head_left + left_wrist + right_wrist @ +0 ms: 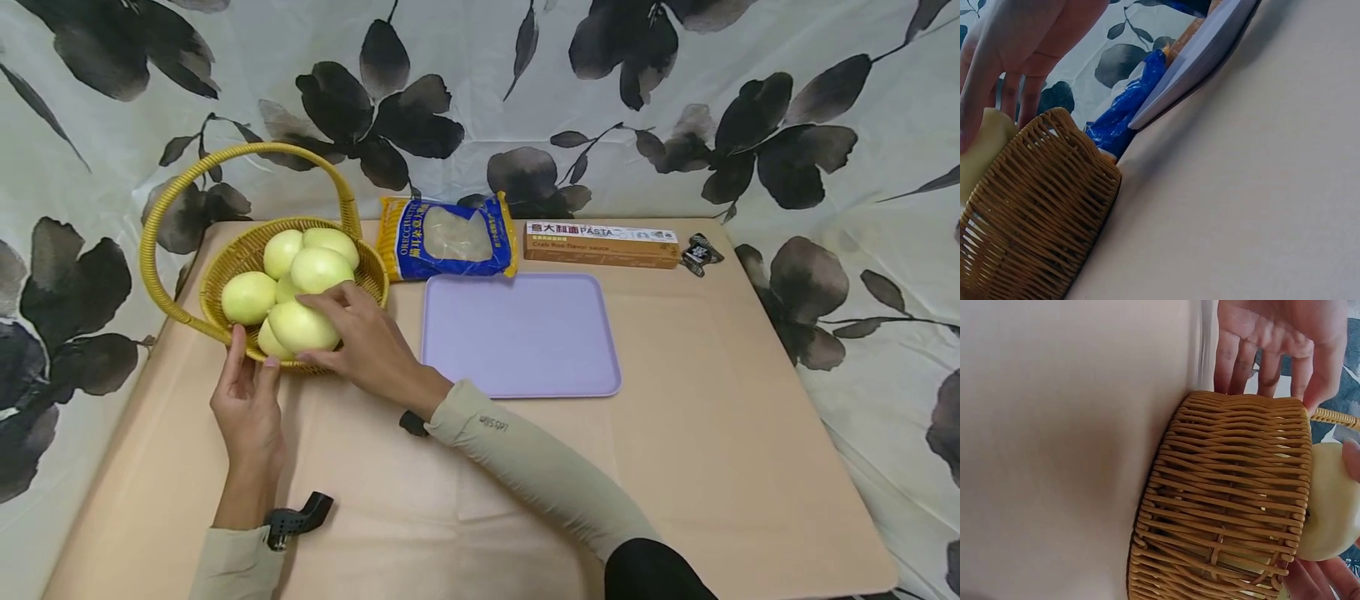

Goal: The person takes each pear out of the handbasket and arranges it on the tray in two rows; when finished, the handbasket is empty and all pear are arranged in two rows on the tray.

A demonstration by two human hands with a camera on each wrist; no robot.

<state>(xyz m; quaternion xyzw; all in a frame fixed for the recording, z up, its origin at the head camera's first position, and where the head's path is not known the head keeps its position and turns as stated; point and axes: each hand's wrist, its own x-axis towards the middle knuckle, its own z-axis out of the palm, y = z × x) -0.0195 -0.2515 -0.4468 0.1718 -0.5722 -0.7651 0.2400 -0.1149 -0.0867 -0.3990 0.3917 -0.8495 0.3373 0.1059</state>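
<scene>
A yellow wicker basket [370, 275] with a tall arched handle stands at the table's left, heaped with several pale green apples [285, 250]. My right hand [371, 342] reaches over its right side. Thumb and fingers grip the front apple [302, 327], which sits at the near rim among the others. On the basket's near left, my left hand [251, 408] touches the outer wall. Its fingers [1227, 365] are fairly straight, with tips hidden behind the weave, and the thumb is at the rim. Apple and right hand [1029, 31] also show in the left wrist view.
A lilac tray [521, 337] lies right of the basket. Behind it are a blue and yellow pasta bag [450, 237], a brown pasta box [600, 246] and a small black wrapped packet [701, 254]. A floral cloth [480, 100] hangs behind the table.
</scene>
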